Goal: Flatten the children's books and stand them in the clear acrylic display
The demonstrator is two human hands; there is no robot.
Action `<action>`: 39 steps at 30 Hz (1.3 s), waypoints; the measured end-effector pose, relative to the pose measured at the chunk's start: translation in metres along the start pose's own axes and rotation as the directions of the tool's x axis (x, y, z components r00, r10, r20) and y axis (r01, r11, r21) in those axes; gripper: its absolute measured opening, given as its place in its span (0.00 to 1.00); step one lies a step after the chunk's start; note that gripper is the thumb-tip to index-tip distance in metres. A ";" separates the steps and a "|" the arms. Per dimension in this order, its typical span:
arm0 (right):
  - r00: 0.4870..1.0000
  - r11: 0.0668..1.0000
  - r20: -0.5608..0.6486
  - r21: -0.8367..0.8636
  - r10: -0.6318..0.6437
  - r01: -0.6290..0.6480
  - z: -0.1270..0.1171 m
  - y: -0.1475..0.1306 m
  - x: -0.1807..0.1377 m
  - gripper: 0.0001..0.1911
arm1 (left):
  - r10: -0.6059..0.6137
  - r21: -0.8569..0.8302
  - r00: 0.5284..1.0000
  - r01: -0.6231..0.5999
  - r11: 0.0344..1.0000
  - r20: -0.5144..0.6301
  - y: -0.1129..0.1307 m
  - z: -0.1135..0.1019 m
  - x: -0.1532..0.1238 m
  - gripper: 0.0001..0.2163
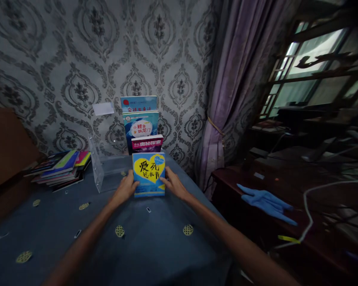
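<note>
A blue book with a yellow heart on its cover point(149, 187) stands upright in front of me. My left hand point(126, 187) grips its left edge, thumb on the front cover. On the opposite edge, my right hand point(174, 182) holds it the same way; the fingers behind the book are hidden. Just behind it rises a purple-red book point(146, 143), mostly covered. Farther back are a teal book with a white circle point(141, 129) and a light-blue book point(139, 102), in stepped rows. A clear plastic stand point(96, 165) shows to their left.
A messy stack of books point(62, 169) lies at the left, beside a brown cardboard box point(10, 155). The patterned cloth point(155, 246) covers the table. At right, a dark desk point(226, 180) bears blue gloves point(265, 202) and a pale cable point(308, 210). A purple curtain point(226, 91) hangs between.
</note>
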State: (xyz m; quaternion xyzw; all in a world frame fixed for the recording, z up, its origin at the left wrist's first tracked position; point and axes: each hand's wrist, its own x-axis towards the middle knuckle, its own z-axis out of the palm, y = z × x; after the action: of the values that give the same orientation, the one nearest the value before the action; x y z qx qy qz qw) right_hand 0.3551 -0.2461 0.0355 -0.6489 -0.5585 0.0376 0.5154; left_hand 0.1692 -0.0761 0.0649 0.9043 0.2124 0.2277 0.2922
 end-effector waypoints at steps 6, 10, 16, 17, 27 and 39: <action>0.934 0.962 -0.264 -0.197 -0.239 0.190 -0.031 -0.014 0.101 0.15 | 0.158 0.366 0.940 -0.038 0.930 -0.303 0.050 -0.037 0.072 0.13; 0.891 0.928 -0.296 -0.249 -0.344 0.276 -0.037 -0.017 0.135 0.17 | 0.269 0.381 0.871 -0.103 0.919 -0.411 0.053 -0.048 0.098 0.14; 0.929 0.951 -0.251 -0.219 -0.272 0.219 -0.031 0.007 0.136 0.15 | 0.244 0.371 0.895 -0.097 0.923 -0.373 0.040 -0.036 0.102 0.14; 0.933 0.955 -0.249 -0.210 -0.259 0.209 -0.031 0.010 0.136 0.15 | 0.239 0.372 0.897 -0.092 0.924 -0.372 0.039 -0.033 0.101 0.14; 0.953 0.949 -0.190 -0.257 -0.234 0.182 -0.030 0.029 0.131 0.13 | 0.080 0.508 0.963 0.064 0.859 -0.256 0.043 -0.022 0.091 0.13; 0.970 0.916 -0.229 -0.400 -0.081 -0.018 -0.017 0.044 0.124 0.23 | -0.143 0.560 0.958 0.264 0.786 -0.250 0.058 -0.014 0.086 0.15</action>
State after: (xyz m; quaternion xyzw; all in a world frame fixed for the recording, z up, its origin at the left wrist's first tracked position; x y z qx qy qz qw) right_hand 0.4428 -0.1552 0.0773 -0.7308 -0.4981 -0.1646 0.4366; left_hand 0.2450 -0.0683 0.1359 0.8949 0.3964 0.2048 -0.0008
